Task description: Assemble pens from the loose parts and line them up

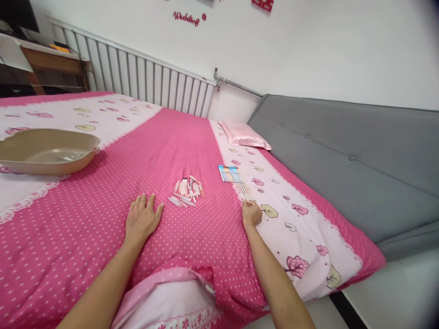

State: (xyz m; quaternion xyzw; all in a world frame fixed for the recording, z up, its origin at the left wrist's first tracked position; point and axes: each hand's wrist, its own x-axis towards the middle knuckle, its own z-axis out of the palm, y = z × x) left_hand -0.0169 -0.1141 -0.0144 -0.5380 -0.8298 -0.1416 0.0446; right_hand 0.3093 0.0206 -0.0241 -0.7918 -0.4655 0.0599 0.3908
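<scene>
Left hand (142, 218) lies flat, fingers spread, on the pink bedspread (103, 219); right hand (251, 214) curls, touching a row of pens (236, 180); pen caps (187, 191) lie between.

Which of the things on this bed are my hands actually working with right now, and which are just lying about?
In hand:
- row of pens, right hand at its near end
- pile of pen caps and parts, just beyond the flat left hand

Lying about:
- beige basin
- pink pillow
- grey sofa
</scene>
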